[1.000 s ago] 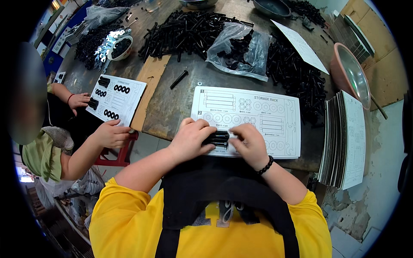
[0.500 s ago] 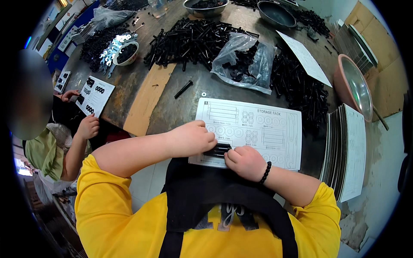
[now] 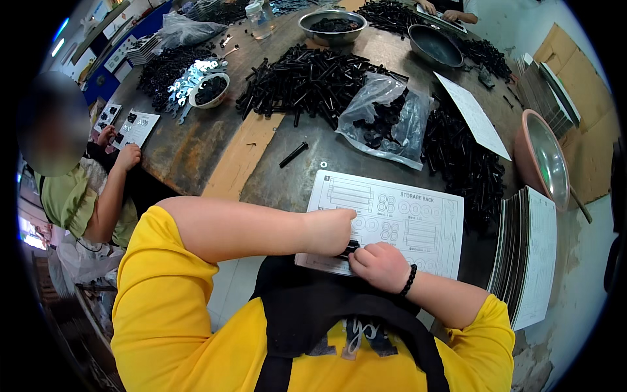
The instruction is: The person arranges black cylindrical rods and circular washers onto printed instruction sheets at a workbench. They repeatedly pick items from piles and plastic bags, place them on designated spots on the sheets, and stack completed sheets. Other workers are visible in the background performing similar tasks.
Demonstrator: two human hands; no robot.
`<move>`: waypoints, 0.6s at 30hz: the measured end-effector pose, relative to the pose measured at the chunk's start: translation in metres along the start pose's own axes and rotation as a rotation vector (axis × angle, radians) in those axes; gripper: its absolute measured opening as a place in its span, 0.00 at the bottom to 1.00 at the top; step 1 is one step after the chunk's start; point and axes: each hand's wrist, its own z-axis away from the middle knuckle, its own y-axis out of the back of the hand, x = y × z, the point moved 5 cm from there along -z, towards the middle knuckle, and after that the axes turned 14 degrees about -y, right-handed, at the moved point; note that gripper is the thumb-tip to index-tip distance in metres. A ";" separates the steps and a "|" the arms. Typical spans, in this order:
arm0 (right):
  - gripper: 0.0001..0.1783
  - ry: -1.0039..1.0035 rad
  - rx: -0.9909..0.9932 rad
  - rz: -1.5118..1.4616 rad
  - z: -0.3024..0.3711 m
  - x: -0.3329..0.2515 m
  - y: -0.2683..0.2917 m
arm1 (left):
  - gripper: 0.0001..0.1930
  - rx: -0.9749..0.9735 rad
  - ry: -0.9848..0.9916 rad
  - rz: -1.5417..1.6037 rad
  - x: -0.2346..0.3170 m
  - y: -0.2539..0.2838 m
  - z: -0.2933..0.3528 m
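Note:
A white sheet of card [image 3: 418, 212] with printed line drawings of parts lies at the table's near edge, slightly tilted. At its lower left, several black bolts or rods [image 3: 353, 247] lie side by side between my hands. My right hand [image 3: 380, 266] is closed with its fingertips at their right end. Over their left part is my left hand [image 3: 330, 231], fingers curled and turned inward; what it holds, if anything, is hidden. A single long black bolt [image 3: 294, 155] and a small bright nut or washer [image 3: 324, 164] lie beyond the card.
Beyond lie a heap of black bolts [image 3: 307, 81] and a clear bag [image 3: 385, 121] of black parts. At right are a card stack [image 3: 532, 255] and a pink-rimmed basin [image 3: 545, 157]. Wrenches [image 3: 189, 85] lie by a bowl [image 3: 210, 90]. A co-worker [image 3: 85, 189] sits left.
My left hand has shifted right and turned inward, now covering more of the black pieces. My right hand stays at their right end. The view has tilted up slightly.

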 end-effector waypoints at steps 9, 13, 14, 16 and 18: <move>0.13 -0.289 -0.136 -0.228 -0.070 0.054 0.039 | 0.16 0.408 1.035 0.639 -0.102 -0.093 0.101; 0.10 -0.322 0.028 -0.289 -0.151 0.110 0.015 | 0.19 0.411 1.227 0.667 -0.113 -0.148 0.115; 0.11 -0.415 0.036 -0.288 -0.167 0.125 0.004 | 0.19 0.446 1.217 0.683 -0.113 -0.155 0.114; 0.13 -0.494 0.080 -0.227 -0.194 0.151 -0.019 | 0.20 0.464 1.191 0.757 -0.114 -0.154 0.113; 0.13 -0.618 0.058 -0.176 -0.211 0.168 -0.030 | 0.16 0.734 1.205 0.638 -0.126 -0.144 0.129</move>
